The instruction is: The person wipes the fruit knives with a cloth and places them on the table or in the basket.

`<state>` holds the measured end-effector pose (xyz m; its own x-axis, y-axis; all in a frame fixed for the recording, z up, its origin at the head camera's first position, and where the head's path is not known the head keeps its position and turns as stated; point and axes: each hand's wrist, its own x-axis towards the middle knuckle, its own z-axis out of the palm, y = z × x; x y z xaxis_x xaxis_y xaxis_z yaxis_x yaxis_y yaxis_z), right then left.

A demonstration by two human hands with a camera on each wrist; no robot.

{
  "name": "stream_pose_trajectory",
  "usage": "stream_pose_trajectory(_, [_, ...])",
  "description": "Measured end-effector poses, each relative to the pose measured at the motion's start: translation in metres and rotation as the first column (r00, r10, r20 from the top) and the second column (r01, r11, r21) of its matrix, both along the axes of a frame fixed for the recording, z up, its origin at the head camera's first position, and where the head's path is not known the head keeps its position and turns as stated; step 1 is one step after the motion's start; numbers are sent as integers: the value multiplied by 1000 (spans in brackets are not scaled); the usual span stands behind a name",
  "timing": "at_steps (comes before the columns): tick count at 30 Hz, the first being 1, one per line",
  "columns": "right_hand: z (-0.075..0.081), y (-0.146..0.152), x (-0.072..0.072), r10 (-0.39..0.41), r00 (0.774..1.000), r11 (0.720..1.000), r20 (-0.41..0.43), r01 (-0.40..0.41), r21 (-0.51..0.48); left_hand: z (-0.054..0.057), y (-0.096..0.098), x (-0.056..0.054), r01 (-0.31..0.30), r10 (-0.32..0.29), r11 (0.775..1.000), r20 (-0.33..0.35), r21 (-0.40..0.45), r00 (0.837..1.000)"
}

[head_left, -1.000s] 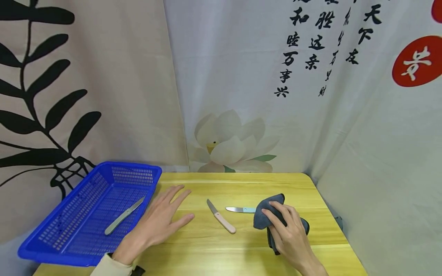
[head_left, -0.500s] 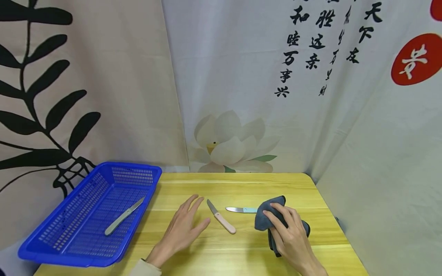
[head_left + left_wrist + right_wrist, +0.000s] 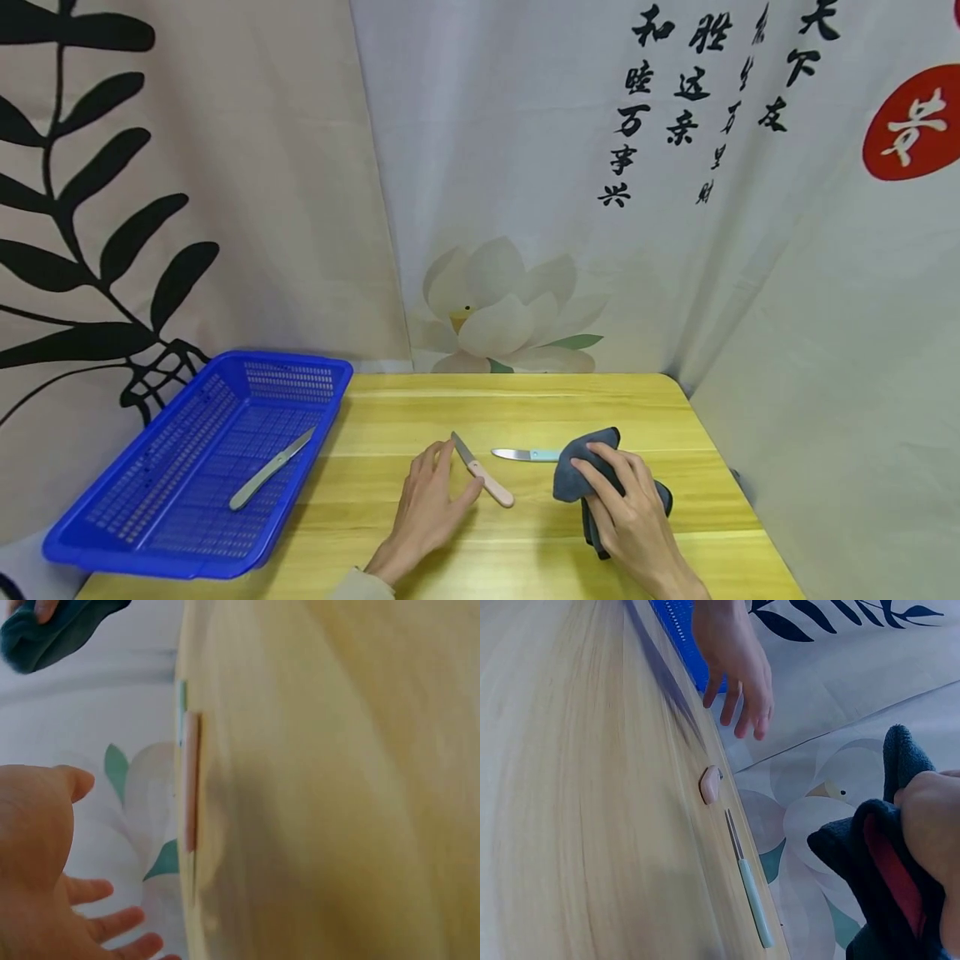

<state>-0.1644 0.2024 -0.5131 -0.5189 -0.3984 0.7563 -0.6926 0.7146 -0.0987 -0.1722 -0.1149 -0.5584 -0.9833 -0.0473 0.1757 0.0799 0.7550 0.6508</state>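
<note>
Dark blue-grey cloth (image 3: 567, 481), black-edged, bunched, held above the tabletop (image 3: 645, 404), pink-handled knife (image 3: 493, 486) lying flat, slanted, blade pointing away

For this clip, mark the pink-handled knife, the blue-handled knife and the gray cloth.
Pink-handled knife (image 3: 492, 485): head view, on the handle.
Blue-handled knife (image 3: 752, 892): right wrist view, on the handle.
Gray cloth (image 3: 576, 473): head view, on its upper left part.

A pale beige-grey sleeve (image 3: 363, 586), of plain cloth, ends at the left wrist, only its end showing. The left hand (image 3: 429, 504) is bare, with slim fingers. The right hand (image 3: 632, 507) is bare too, its wrist uncovered to the edge of the head view.
</note>
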Motion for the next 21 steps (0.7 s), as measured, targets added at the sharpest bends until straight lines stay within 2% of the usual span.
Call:
stream_pose_trajectory(5, [-2, 1, 3, -12, 1000, 1000, 18, 12, 0, -3, 12, -3, -57, 56, 997, -24, -54, 998])
stream_pose_trajectory(10, [-4, 1, 3, -11, 1000, 1000, 20, 11, 3, -4, 18, -7, -112, 106, 977, -45, -179, 993])
stream_pose_trajectory(15, [-4, 1, 4, -9, 1000, 1000, 21, 9, 1, -5, 24, -9, -110, 102, 948, -42, -299, 994])
stream_pose_trajectory(21, [-4, 0, 5, -11, 1000, 1000, 12, 11, 2, -8, 37, -12, -103, 98, 929, -32, -355, 995])
